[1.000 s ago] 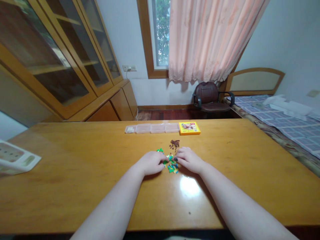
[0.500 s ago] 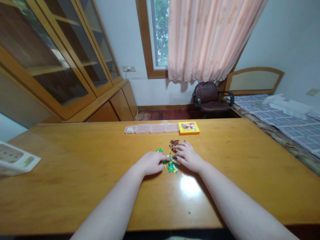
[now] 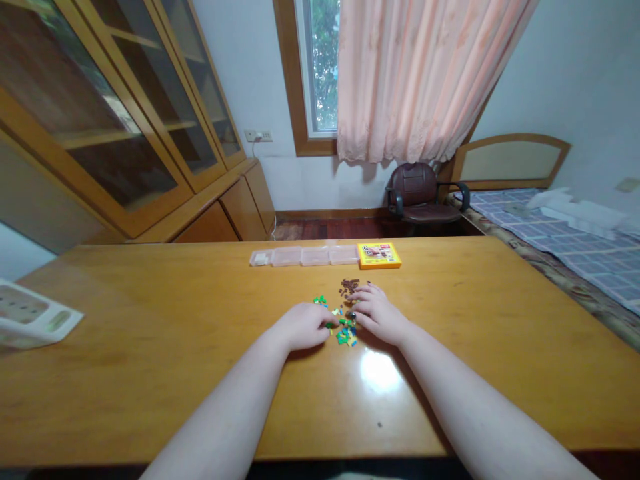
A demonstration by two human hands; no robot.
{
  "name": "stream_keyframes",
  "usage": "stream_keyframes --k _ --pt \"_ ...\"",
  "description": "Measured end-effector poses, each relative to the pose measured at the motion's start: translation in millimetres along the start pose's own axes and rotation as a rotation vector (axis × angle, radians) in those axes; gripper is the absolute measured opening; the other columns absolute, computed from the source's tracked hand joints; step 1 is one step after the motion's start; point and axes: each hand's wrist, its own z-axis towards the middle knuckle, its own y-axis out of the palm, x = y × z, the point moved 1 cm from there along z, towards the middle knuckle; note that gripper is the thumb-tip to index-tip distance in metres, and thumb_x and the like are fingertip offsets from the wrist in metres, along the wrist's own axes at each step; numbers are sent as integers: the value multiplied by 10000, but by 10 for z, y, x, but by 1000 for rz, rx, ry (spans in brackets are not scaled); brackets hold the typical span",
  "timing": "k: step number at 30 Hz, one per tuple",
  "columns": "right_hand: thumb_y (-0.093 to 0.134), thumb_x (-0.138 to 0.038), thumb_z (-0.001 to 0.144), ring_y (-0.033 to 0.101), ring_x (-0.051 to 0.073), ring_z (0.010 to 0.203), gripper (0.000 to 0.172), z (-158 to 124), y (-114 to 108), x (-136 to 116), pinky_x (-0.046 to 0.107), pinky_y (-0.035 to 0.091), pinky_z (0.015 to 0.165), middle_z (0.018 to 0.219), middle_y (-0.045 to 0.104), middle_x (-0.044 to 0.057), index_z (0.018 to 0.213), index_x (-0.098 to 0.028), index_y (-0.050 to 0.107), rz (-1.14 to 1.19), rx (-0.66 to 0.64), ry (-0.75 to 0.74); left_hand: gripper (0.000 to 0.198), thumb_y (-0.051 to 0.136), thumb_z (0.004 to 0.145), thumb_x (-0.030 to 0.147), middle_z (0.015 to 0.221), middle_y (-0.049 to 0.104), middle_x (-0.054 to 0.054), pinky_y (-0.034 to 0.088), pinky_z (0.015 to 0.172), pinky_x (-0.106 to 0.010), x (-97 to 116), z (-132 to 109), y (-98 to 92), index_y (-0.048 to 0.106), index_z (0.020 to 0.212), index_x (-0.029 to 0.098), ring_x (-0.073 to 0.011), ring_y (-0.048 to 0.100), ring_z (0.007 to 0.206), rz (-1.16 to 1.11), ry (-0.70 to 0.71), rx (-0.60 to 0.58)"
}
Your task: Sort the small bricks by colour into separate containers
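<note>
Apparently mid-sort: two hands work over small coloured pieces (image 3: 346, 335) at the centre of the frame.
The step in hand looks like picking loose bits apart by colour, with brown pieces (image 3: 349, 287) heaped just above; the next move seems to call for a light fingertip grip on a single bit. The left hand (image 3: 305, 327) rests low, thumb and forefinger curled towards each other at the coloured pile's left edge; whether they pinch anything, I cannot tell. The right hand (image 3: 383, 315) reaches in from the lower right, outer fingers fanned beside the brown heap; its thumb and forefinger are too small to read.
</note>
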Motion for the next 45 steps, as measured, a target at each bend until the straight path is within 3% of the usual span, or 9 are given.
stream_keyframes --k 5,12,16,23,29,34,41,45 --pt "499 -383 880 365 268 1234 268 -5 18 -4 531 195 1047 1312 529 18 1079 -339 674 5 -92 -42 375 472 728 192 951 714 -1 465 738 -266 -13 -1 -9 693 1015 288 -189 635 846 13 -2 17" --pt "468 -334 903 446 239 1161 269 -6 4 45 498 224 1050 1164 626 56 958 -259 720 11 35 16 461 469 758 214 1075 689 -17 476 796 -298 -72 16 55 597 1193 299 -211 640 912 28 -101 67" --pt "469 -364 905 415 235 1209 271 -9 6 17 474 236 1055 1254 579 31 1035 -305 699 72 -46 -104 464 480 760 226 1125 670 -22 474 838 -324 -66 19 63 580 1206 307 -228 631 969 36 -99 53" --pt "448 -359 916 438 242 1172 301 4 35 60 474 267 1035 1194 616 52 930 -258 731 23 8 -10 476 454 775 217 1130 668 -11 483 831 -330 -26 26 55 565 1226 320 -228 633 964 56 -96 48" --pt "469 -367 905 423 235 1188 281 -13 36 67 465 263 1047 1223 596 43 1027 -277 706 75 -7 -80 445 444 794 229 1155 656 -3 464 871 -319 -33 27 42 581 1208 319 -216 617 1010 74 -119 12" --pt "496 -407 886 413 242 1210 267 -19 28 42 484 221 1066 1257 583 20 919 -292 735 122 -75 -104 392 446 809 252 1135 666 -3 460 866 -321 -73 0 -6 617 1153 328 -223 615 1018 105 -197 21" --pt "492 -422 879 314 284 1288 304 7 31 12 552 176 1055 1401 446 23 1136 -360 643 -3 -124 8 394 423 807 218 1091 678 -47 472 824 -346 40 -24 -63 617 1137 310 -236 632 964 197 -313 33" --pt "455 -429 897 281 281 1315 334 16 39 6 563 146 1063 1428 408 33 1184 -358 610 -44 -106 54 330 401 815 239 980 694 -81 486 771 -358 167 -95 -132 657 1021 261 -251 643 895 233 -354 -1"
